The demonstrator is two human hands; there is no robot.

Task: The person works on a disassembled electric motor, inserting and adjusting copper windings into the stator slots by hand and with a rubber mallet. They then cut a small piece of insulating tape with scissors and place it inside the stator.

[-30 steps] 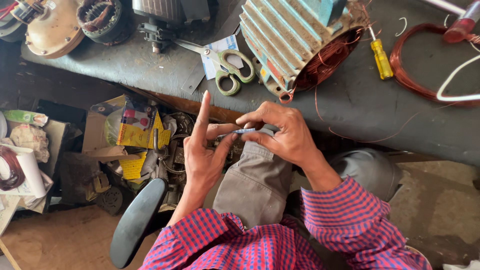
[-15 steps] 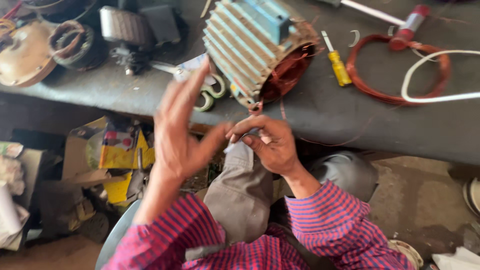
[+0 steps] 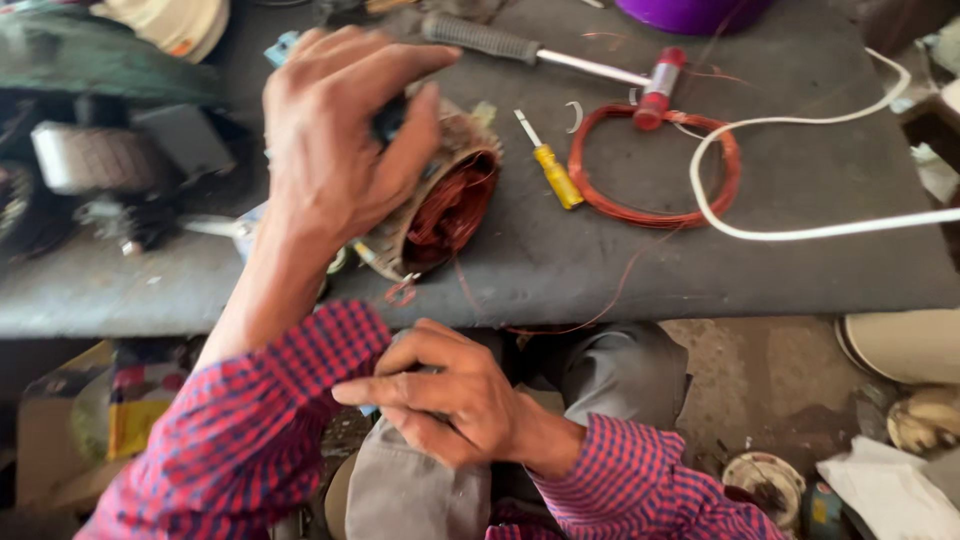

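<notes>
Left hand [image 3: 335, 150] is up on the table [image 3: 600, 270], fingers wrapped around the motor [image 3: 440, 200] with its copper windings. Right hand [image 3: 450, 400] sits low over the lap, fingers curled, contents hidden.

We see soft, even daylight without glare; our raised left hand [image 3: 335, 150] is motion-blurred, the grey table's [image 3: 620, 260] left edge smeared, underneath dim.

Motor stator [image 3: 440, 215] w/ glossy copper windings, rusty metal shell, matt grey bench [image 3: 600, 260], checked cloth sleeve [image 3: 250, 420]
</notes>
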